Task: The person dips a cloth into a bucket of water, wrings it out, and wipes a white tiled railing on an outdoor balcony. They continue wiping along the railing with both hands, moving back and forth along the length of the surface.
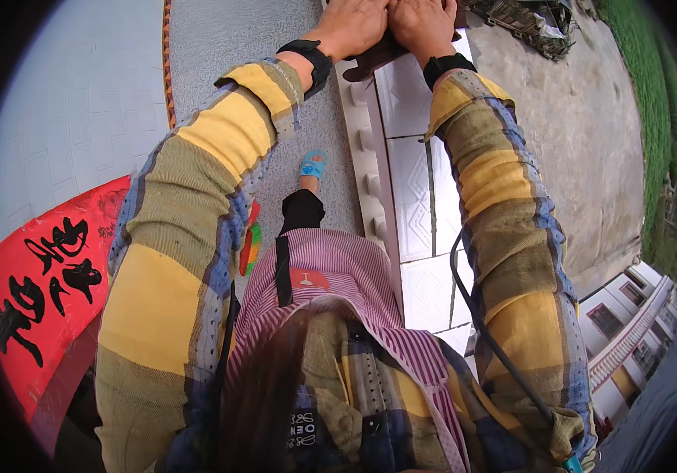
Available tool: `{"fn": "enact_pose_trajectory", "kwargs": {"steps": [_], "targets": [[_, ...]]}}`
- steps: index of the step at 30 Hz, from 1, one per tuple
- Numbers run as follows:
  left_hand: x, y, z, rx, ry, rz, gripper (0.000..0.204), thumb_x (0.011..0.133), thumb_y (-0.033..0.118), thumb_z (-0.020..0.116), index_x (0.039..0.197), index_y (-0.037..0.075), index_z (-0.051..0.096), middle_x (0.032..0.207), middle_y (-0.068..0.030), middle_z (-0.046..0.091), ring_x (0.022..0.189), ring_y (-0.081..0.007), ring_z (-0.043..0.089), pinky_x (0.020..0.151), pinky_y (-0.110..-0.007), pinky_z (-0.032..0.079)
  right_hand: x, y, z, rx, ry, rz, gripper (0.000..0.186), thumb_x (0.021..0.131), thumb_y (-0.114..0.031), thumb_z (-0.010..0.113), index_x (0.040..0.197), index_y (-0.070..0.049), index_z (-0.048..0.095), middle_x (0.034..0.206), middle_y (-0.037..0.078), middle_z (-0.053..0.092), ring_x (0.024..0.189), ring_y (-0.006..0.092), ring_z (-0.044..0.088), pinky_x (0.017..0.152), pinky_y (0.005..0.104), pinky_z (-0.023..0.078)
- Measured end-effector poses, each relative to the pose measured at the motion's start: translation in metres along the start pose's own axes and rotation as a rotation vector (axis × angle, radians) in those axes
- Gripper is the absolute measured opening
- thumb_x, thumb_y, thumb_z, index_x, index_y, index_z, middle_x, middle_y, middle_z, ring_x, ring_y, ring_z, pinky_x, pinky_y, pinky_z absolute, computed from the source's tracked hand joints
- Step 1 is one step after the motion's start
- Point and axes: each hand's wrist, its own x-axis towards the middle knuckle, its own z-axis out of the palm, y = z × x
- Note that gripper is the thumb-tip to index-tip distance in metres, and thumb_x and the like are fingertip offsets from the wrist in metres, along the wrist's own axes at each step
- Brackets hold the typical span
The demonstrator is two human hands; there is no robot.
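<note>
Both hands are at the top edge of the head view, side by side and nearly touching above a white tiled ledge. Bent over a dark brown, smooth-looking object [375,57], my left hand [356,27] appears closed on it. Close on its right, my right hand [424,28] also looks curled around the same object. The upper frame edge cuts off the fingertips and most of the object, so its kind does not show. Part of it sticks out below the hands, over the ledge's inner edge. Each wrist wears a black band.
The white tiled ledge [425,236] with short balusters [368,142] runs along my right. Beyond lie a concrete yard [567,142], a debris heap [531,24], grass and a white building [622,323]. A pale tiled wall [78,102] and red banner [63,276] stand left.
</note>
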Motion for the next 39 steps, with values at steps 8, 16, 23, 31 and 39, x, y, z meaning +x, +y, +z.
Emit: {"fn": "enact_pose_trajectory", "kwargs": {"steps": [8, 16, 23, 31, 39], "targets": [[-0.151, 0.162, -0.056, 0.005, -0.206, 0.028, 0.060, 0.100, 0.022, 0.047, 0.156, 0.007, 0.034, 0.164, -0.0115, 0.030, 0.152, -0.0299, 0.024, 0.118, -0.056, 0.025, -0.204, -0.027, -0.119, 0.080, -0.164, 0.194, 0.051, 0.103, -0.040, 0.042, 0.150, -0.019, 0.047, 0.158, 0.007, 0.042, 0.147, 0.0282, 0.036, 0.116, 0.0622, 0.023], [-0.274, 0.298, -0.109, -0.093, -0.332, 0.174, 0.061, 0.096, 0.019, 0.049, 0.153, -0.001, 0.036, 0.161, -0.0208, 0.032, 0.151, -0.0354, 0.026, 0.118, -0.059, 0.020, -0.379, -0.051, -0.244, 0.126, -0.356, 0.307, 0.056, 0.103, -0.035, 0.040, 0.155, -0.013, 0.039, 0.163, 0.009, 0.032, 0.152, 0.0281, 0.026, 0.120, 0.0585, 0.010], [-0.260, 0.287, -0.121, -0.256, -0.399, 0.124, 0.061, 0.096, 0.017, 0.047, 0.153, -0.002, 0.035, 0.161, -0.0204, 0.031, 0.151, -0.0345, 0.026, 0.120, -0.057, 0.016, -0.365, -0.058, -0.242, 0.063, -0.456, 0.357, 0.061, 0.100, -0.033, 0.043, 0.156, -0.011, 0.035, 0.165, 0.012, 0.027, 0.153, 0.0309, 0.021, 0.121, 0.0569, 0.007], [-0.149, 0.183, -0.071, -0.133, -0.253, 0.033, 0.062, 0.097, 0.018, 0.046, 0.156, 0.002, 0.033, 0.163, -0.0147, 0.031, 0.152, -0.0287, 0.025, 0.122, -0.052, 0.013, -0.211, -0.024, -0.146, 0.051, -0.303, 0.222, 0.053, 0.102, -0.035, 0.043, 0.150, -0.014, 0.045, 0.161, 0.010, 0.036, 0.149, 0.0298, 0.031, 0.119, 0.0593, 0.016], [-0.050, 0.079, -0.023, 0.071, -0.188, 0.108, 0.060, 0.099, 0.020, 0.045, 0.157, 0.007, 0.033, 0.163, -0.0123, 0.032, 0.151, -0.0273, 0.028, 0.120, -0.051, 0.020, -0.091, -0.009, -0.065, 0.126, -0.199, 0.322, 0.051, 0.102, -0.038, 0.042, 0.149, -0.018, 0.046, 0.159, 0.009, 0.039, 0.148, 0.0303, 0.033, 0.117, 0.0616, 0.020]]}}
